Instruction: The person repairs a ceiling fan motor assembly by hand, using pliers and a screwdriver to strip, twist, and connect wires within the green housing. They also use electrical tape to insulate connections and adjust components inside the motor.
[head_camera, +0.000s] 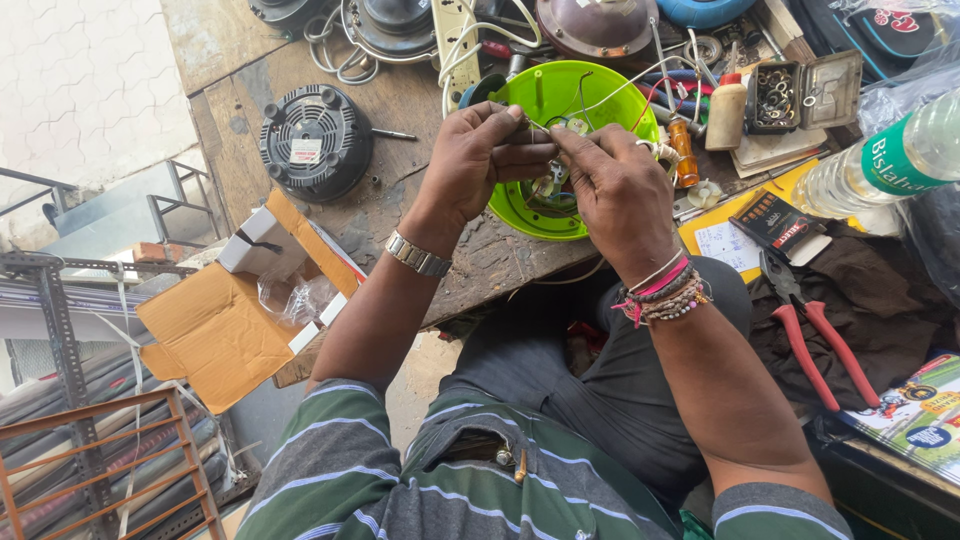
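Over one green shell (520, 205), two hands (480, 160) (615, 195), one wire (537, 130)

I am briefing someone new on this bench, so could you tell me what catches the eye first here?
The bright green round housing at the middle of the wooden bench, with the left hand and right hand pinching thin wires above it. Left of it lies a black motor; red-handled pliers lie at right.

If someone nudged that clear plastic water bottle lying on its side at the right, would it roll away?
Probably a little: the bottle is round and lies on its side. It looks nearly empty, so likely light. The dark cloth and clutter beside it would probably stop it soon.
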